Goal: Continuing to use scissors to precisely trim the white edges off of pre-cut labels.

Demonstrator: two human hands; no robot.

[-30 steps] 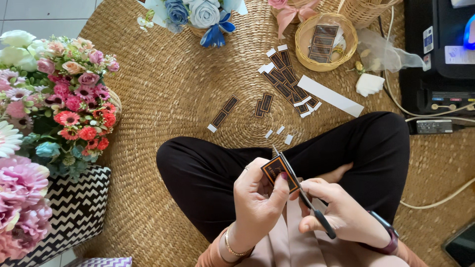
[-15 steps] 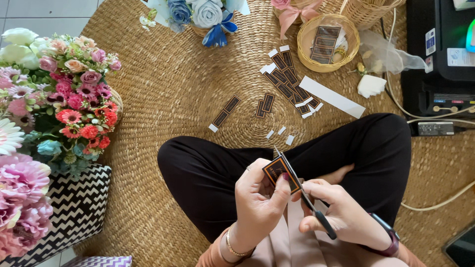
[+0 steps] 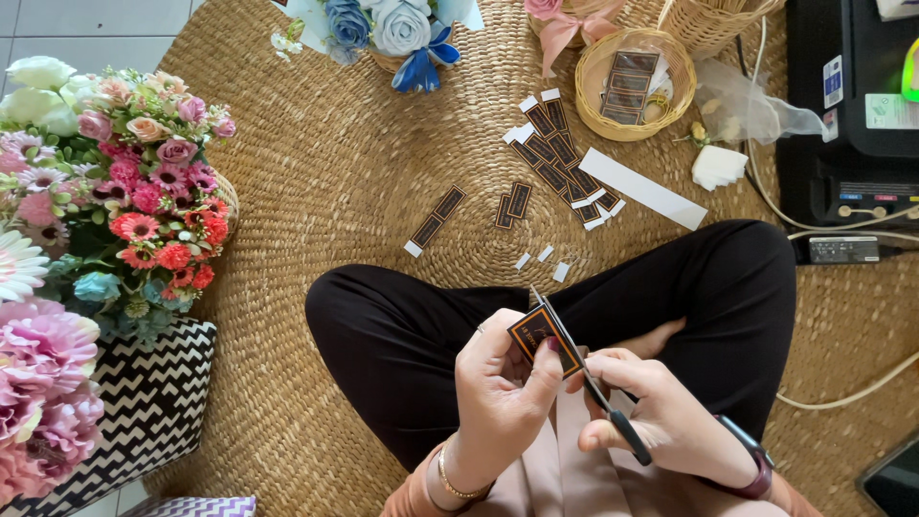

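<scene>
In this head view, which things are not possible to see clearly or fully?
- Scissors: handles hidden inside the right hand.
- Dark label: partly covered by the left hand; print too small.
- Small basket: number of labels inside unclear, they overlap.
- Black machine: cut off by the right and top edges.
- Pink flowers: cut off by the left edge.

Left hand (image 3: 498,393) pinching dark label (image 3: 542,337); right hand (image 3: 661,421) gripping scissors (image 3: 584,378); cut labels (image 3: 555,163) on woven mat (image 3: 325,172)

Bright even daylight, soft shadows, seemingly sharp
</scene>
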